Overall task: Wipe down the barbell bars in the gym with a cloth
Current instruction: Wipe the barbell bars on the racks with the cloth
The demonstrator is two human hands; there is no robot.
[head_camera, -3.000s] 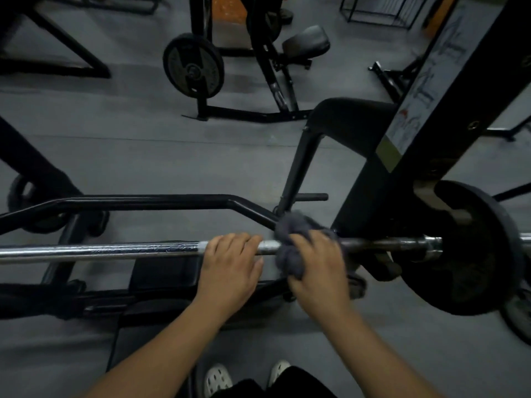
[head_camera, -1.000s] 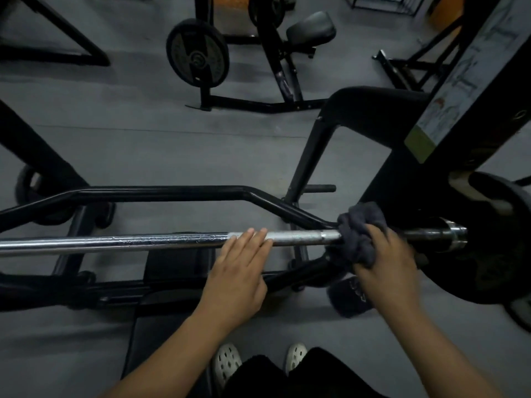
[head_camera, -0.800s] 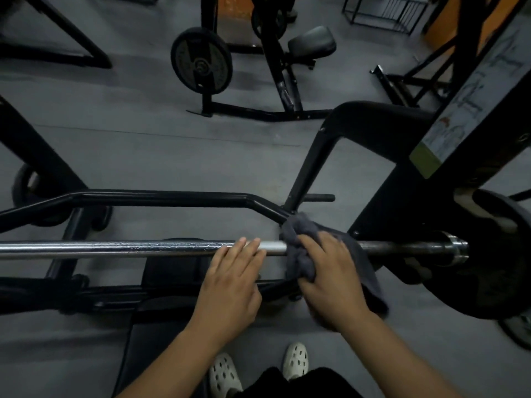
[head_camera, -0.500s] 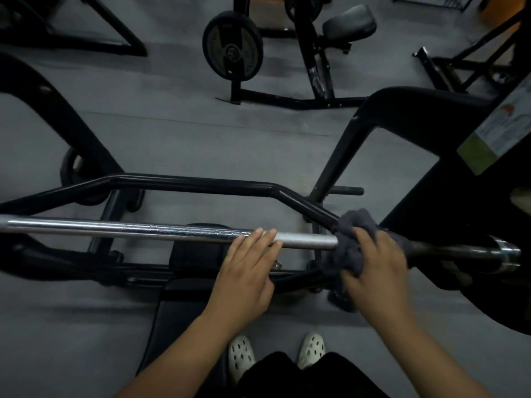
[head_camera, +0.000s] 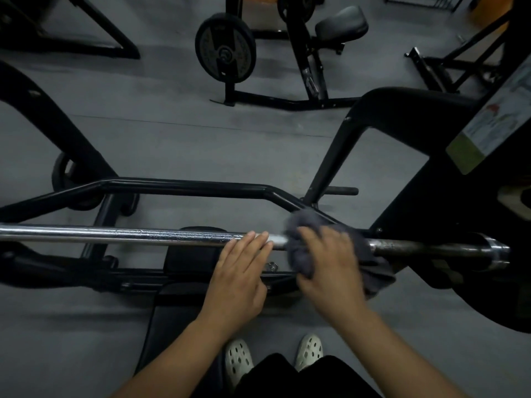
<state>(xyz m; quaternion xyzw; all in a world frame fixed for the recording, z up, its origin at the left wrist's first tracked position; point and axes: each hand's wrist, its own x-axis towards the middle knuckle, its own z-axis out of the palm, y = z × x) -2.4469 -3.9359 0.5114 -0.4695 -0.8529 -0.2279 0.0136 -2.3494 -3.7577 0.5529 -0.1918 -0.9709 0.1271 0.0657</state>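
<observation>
The barbell bar point(head_camera: 129, 235) lies flat and runs left to right across the view. Its long shiny part goes off the left edge. Its darker right end goes into a collar point(head_camera: 498, 251) and a big black weight plate point(head_camera: 488, 300).

The grey cloth point(head_camera: 300, 224) is bunched round the bar, right of the middle, and a flap of it hangs down. The right hand point(head_camera: 330, 262) grips the cloth, with its fingers curled over it and the bar. The left hand point(head_camera: 241, 271) is just beside the cloth. Its straight fingers lie on top of the bar and hold nothing.

Left of the hands, the bar is bare for a long way. On the right there is only a short bare bit before the collar.

A black bent rail point(head_camera: 186, 186) runs just behind the bar and comes close to the cloth's top edge. A black post point(head_camera: 416, 196) stands by the right end. Below the bar are a black bench pad point(head_camera: 172, 317) and the grey floor point(head_camera: 172, 133).
</observation>
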